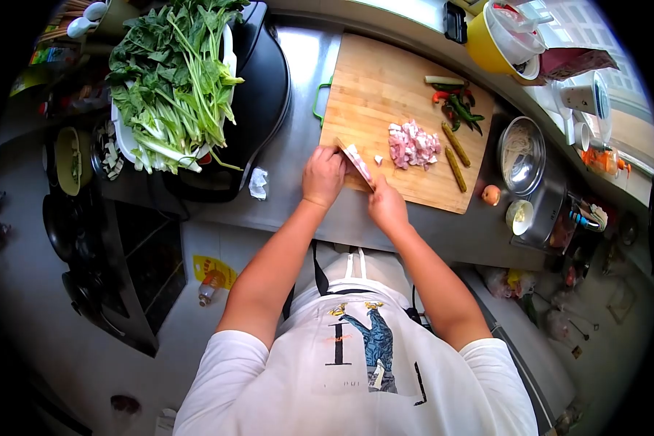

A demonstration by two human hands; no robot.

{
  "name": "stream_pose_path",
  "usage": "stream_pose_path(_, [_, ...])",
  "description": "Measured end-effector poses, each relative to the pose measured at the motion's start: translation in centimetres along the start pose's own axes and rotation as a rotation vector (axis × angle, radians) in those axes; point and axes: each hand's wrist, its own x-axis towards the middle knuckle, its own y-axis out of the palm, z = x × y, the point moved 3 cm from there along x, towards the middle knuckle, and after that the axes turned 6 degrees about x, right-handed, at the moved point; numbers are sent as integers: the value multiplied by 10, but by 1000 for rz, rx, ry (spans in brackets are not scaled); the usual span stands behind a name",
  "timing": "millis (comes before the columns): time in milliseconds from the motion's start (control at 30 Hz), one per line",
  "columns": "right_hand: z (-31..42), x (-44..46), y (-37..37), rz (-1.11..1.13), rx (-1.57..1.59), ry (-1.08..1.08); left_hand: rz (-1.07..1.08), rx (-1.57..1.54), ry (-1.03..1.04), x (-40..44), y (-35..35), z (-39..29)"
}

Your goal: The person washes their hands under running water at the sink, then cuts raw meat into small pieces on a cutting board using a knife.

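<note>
My right hand [389, 206] is closed around the handle of a kitchen knife [355, 164] at the near edge of the wooden cutting board [374, 80]. Pinkish-white bits of meat cling along the blade. At the blade's far end, my left hand [323, 174] has its fingers curled against it; the fingertips are partly hidden. Just right of the blade lies one small meat piece [378, 159]. Beyond it sits a heap of diced meat [413, 144]. Two brownish-green pickle-like sticks [455, 170] lie beside the heap, and red and green peppers [460, 105] are farther back.
Leafy greens [174, 87] fill a white container at left, by a black appliance [265, 94]. Crumpled white paper [258, 184] lies on the steel counter. To the right are a metal bowl [522, 156], an onion-like bulb [491, 195] and a small white bowl [519, 216]. A yellow bucket [487, 43] stands behind.
</note>
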Motion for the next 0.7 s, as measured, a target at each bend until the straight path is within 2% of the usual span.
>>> stream_pose_path(133, [-1, -1, 1, 9, 8, 27, 0, -11, 22, 0, 0, 4])
stream_pose_path(200, [12, 18, 8, -77, 10, -18, 84, 25, 33, -3, 0, 2])
stream_pose_path(333, [14, 31, -2, -107, 33, -115, 39, 24, 48, -4, -3, 0])
stream_pose_path(433, [4, 22, -13, -161, 95, -75, 26, -64, -3, -1, -12, -2])
stream_pose_path(500, [5, 4, -16, -111, 162, -57, -11, 36, -100, -7, -21, -5])
stream_pose_path(600, [5, -7, -5, -59, 162, -107, 75, 113, -148, -11, -20, -5])
stream_pose_path(700, [9, -9, 2, -70, 175, -81, 72, 111, -145, -12, -11, 1])
